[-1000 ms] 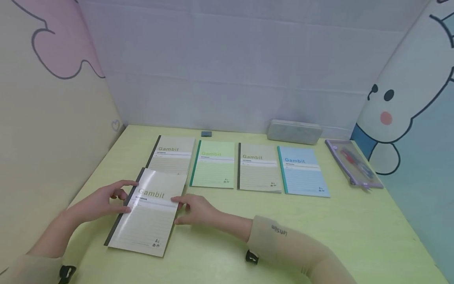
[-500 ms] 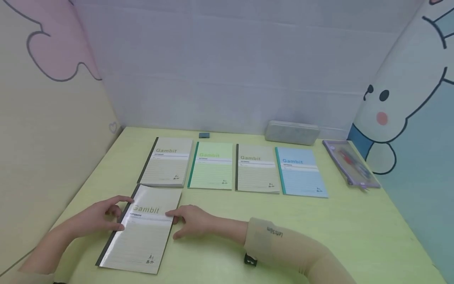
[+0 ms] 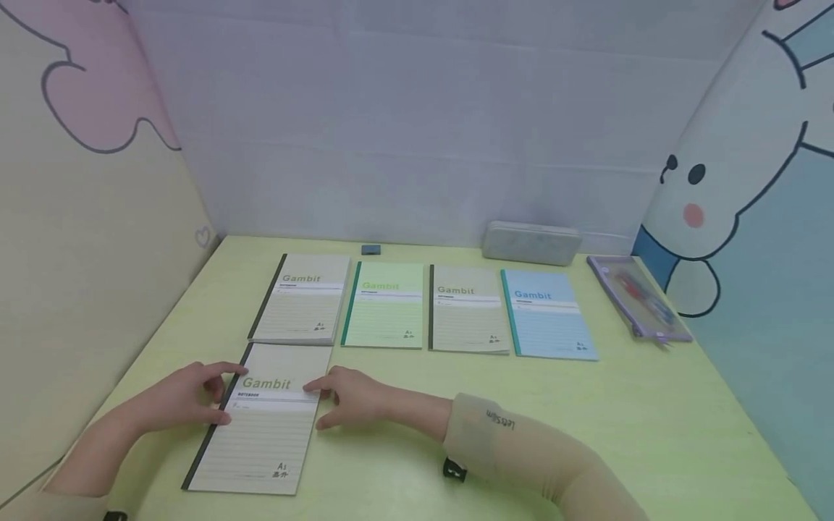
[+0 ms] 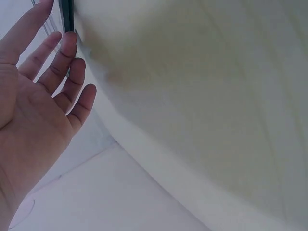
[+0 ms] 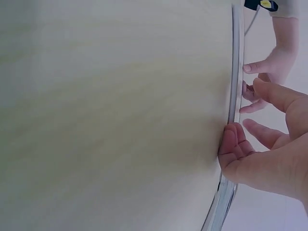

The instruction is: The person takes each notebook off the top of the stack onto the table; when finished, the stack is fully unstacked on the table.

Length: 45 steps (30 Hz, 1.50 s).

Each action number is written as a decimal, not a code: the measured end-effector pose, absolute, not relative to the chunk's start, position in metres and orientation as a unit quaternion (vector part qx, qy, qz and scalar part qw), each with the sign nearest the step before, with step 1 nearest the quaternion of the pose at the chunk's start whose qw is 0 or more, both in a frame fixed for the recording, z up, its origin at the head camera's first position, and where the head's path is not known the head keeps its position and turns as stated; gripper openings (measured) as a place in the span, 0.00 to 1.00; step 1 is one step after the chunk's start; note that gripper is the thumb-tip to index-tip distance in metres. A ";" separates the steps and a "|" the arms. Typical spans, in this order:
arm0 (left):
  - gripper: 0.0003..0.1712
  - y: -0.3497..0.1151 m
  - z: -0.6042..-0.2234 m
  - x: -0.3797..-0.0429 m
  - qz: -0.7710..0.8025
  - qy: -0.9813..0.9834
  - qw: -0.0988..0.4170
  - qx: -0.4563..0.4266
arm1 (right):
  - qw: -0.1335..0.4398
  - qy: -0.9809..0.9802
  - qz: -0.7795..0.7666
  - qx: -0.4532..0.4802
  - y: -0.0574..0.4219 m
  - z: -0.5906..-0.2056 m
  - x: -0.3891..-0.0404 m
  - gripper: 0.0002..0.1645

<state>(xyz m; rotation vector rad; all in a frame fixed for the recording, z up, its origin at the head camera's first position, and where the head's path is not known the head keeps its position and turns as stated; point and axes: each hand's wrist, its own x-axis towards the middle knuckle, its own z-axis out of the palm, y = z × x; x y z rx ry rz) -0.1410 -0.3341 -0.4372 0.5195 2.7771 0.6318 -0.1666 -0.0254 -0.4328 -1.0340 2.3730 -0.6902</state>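
Note:
A grey-beige "Gambit" notebook [image 3: 260, 441] with a dark spine lies at the front left of the table, in the head view. My left hand [image 3: 172, 398] holds its spine side, thumb and forefinger over the edge. At the opposite long edge, my right hand [image 3: 355, 398] has one fingertip on the cover and the thumb beside the edge. In the right wrist view, curled fingers of the right hand [image 5: 269, 154] meet the notebook's edge [image 5: 234, 82]. The left wrist view shows the left hand [image 4: 43, 106] with bent fingers near a dark spine [image 4: 66, 14].
Behind lie a thicker-looking beige notebook [image 3: 302, 307], a green notebook [image 3: 384, 311], another beige notebook [image 3: 468, 318] and a blue notebook [image 3: 550, 325] in a row. An eraser-like dark block [image 3: 371, 250], a grey case [image 3: 531, 243] and a purple-edged zip pouch [image 3: 625, 289] are farther back.
The notebook between both hands has come toward me, off the back-left beige notebook it overlapped. It now sits flatter, its glare gone, just in front of that one.

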 end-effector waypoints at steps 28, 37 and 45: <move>0.50 -0.318 -0.421 -0.248 0.259 0.956 0.021 0.134 | 0.085 0.909 -0.293 -0.284 -0.012 -0.417 -0.252 0.39; 0.57 -0.326 -0.443 -0.273 0.275 0.954 0.056 0.105 | 0.085 0.911 -0.287 -0.282 -0.024 -0.439 -0.271 0.40; 0.57 -0.324 -0.447 -0.287 0.289 0.950 0.093 0.078 | 0.078 0.929 -0.253 -0.259 -0.040 -0.448 -0.276 0.39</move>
